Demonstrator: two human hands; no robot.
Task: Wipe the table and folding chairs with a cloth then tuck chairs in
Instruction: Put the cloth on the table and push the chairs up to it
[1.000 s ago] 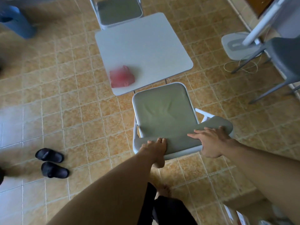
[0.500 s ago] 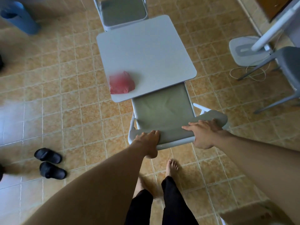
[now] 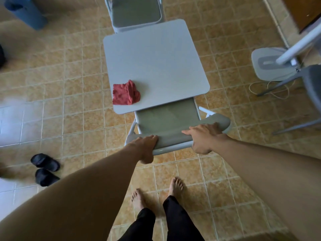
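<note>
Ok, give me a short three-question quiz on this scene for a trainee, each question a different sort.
1. True or false: the red cloth lies on the table.
2. The left hand and right hand both grip which part of the near chair? A) a leg B) the backrest C) the seat
3. Fill in: the near chair sits partly ___ the table.
Key: 1 true; 2 B; 3 under.
</note>
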